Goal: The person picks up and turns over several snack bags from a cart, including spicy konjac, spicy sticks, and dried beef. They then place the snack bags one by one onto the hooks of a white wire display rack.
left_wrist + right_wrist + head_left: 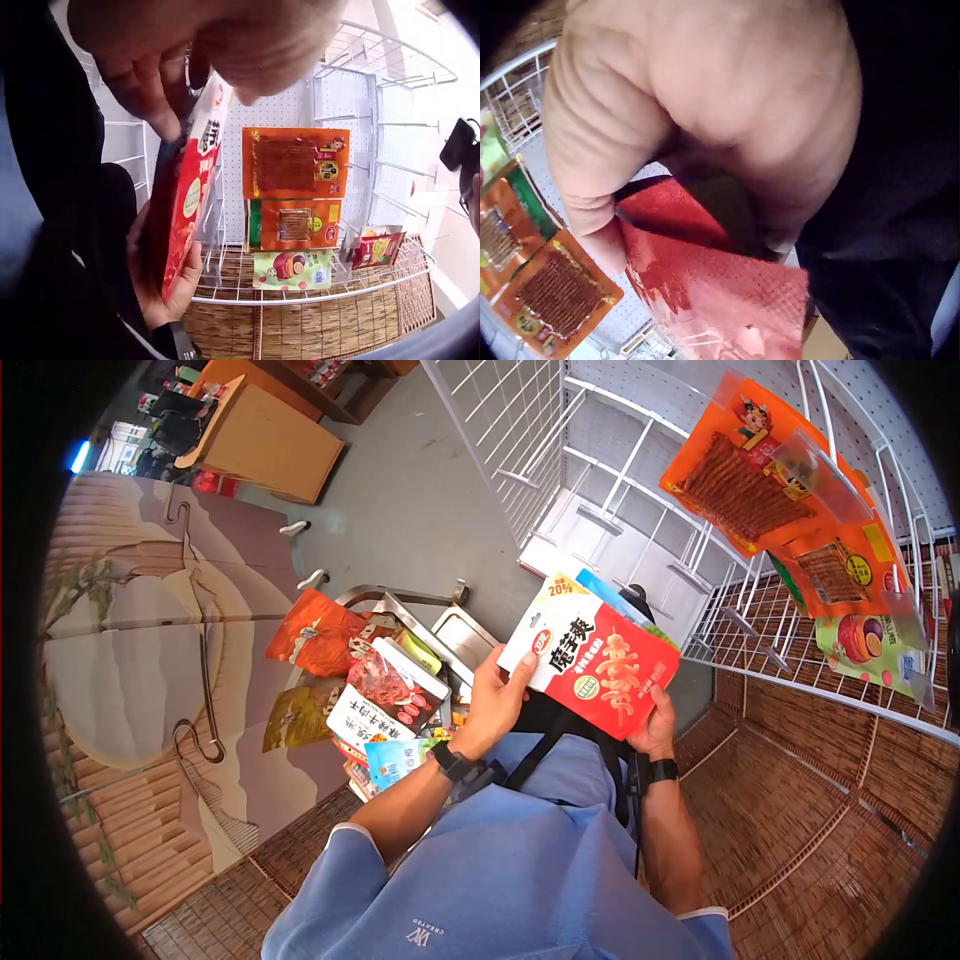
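Note:
A red and white snack bag (600, 650) with Chinese lettering is held up in front of the chest. My left hand (497, 700) pinches its white end, thumb on the printed face. The right hand (655, 726) grips the lower red corner, thumb in front and fingers behind. A blue package edge (612, 596) shows behind the bag. From the right wrist, the bag's red end (727, 281) appears between the thumb and fingers, with another red layer (676, 214) inside the grasp. The left wrist view sees the bag (196, 187) nearly edge-on.
On the right, a white wire rack (625, 485) carries hanging orange snack bags (750, 475) and a green fruit pouch (868, 650). At my left lies a pile of packages, including an orange bag (318, 638) and a beef-jerky bag (385, 695), by a metal tray (465, 635).

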A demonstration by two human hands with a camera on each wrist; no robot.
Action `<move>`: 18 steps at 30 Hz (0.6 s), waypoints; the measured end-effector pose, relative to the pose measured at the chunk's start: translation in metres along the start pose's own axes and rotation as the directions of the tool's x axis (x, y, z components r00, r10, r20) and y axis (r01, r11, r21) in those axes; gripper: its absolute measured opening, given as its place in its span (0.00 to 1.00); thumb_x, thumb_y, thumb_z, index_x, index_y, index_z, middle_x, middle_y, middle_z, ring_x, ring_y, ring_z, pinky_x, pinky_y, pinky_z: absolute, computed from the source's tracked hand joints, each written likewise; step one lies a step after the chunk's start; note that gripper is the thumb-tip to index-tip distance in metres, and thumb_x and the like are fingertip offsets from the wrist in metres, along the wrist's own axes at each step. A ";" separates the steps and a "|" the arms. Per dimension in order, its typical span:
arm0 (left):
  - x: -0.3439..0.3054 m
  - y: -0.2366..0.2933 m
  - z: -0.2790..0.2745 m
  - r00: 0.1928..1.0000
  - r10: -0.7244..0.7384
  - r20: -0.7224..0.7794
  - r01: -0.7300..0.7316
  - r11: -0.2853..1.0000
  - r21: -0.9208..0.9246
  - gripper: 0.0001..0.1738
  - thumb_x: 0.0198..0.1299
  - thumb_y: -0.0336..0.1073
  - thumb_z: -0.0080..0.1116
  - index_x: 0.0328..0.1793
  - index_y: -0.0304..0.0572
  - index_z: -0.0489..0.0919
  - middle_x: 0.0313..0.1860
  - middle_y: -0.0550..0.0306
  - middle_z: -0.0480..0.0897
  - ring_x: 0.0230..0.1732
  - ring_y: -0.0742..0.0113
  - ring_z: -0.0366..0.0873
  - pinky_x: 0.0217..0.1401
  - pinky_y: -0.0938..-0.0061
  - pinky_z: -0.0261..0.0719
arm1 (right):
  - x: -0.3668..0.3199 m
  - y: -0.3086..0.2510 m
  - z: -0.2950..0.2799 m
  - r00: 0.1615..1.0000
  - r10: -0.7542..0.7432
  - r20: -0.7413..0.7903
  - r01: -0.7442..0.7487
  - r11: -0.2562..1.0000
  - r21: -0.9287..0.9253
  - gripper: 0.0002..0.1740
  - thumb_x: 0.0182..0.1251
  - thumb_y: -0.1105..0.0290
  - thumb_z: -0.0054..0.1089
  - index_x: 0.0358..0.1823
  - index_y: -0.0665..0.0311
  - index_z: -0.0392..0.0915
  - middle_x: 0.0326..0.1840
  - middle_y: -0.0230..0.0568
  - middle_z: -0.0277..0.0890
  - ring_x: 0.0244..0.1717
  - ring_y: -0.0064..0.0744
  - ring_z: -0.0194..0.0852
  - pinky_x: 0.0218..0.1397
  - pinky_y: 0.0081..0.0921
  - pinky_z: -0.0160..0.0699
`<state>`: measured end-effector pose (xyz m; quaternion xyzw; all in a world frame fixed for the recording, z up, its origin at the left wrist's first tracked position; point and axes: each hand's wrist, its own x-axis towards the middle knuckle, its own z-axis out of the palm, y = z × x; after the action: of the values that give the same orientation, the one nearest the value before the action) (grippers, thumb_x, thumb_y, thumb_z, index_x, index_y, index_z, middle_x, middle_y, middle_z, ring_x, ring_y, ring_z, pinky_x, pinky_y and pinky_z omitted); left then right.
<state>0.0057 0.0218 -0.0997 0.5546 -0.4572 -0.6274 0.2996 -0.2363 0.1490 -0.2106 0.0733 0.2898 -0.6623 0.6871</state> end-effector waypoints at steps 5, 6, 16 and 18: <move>0.020 0.006 -0.002 0.997 0.043 -0.063 -0.044 0.999 -0.018 0.14 0.75 0.42 0.61 0.50 0.37 0.78 0.34 0.62 0.84 0.30 0.81 0.77 0.32 0.81 0.75 | 0.001 0.003 0.008 0.999 0.011 0.047 -0.012 1.000 0.006 0.47 0.67 0.49 0.71 0.80 0.63 0.59 0.79 0.49 0.65 0.78 0.52 0.64 0.80 0.58 0.65; 0.023 0.007 -0.003 0.996 0.053 -0.065 -0.055 0.998 -0.024 0.13 0.75 0.40 0.62 0.50 0.36 0.78 0.34 0.62 0.84 0.31 0.80 0.77 0.33 0.82 0.75 | 0.001 0.003 0.009 0.998 0.008 0.056 -0.008 1.000 -0.003 0.48 0.67 0.47 0.71 0.80 0.63 0.59 0.80 0.48 0.64 0.79 0.51 0.62 0.80 0.58 0.64; 0.019 0.009 0.021 0.996 -0.078 -0.046 0.051 0.902 -0.430 0.22 0.70 0.32 0.67 0.64 0.31 0.72 0.48 0.54 0.86 0.46 0.71 0.85 0.53 0.75 0.84 | 0.002 0.002 0.005 0.996 -0.084 0.010 0.084 0.996 0.000 0.47 0.68 0.46 0.69 0.80 0.63 0.59 0.80 0.48 0.64 0.79 0.51 0.63 0.81 0.57 0.63; 0.017 0.012 0.023 0.994 -0.109 0.013 0.101 0.858 -0.504 0.24 0.72 0.36 0.65 0.66 0.29 0.72 0.52 0.52 0.86 0.50 0.70 0.84 0.57 0.74 0.84 | 0.002 0.002 0.004 0.997 -0.075 0.017 0.075 0.997 0.015 0.47 0.69 0.46 0.68 0.80 0.63 0.59 0.79 0.48 0.64 0.78 0.51 0.63 0.80 0.57 0.63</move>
<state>-0.0218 0.0074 -0.0963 0.4864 -0.2444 -0.7357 0.4030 -0.2334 0.1453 -0.2092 0.0615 0.2813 -0.6905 0.6636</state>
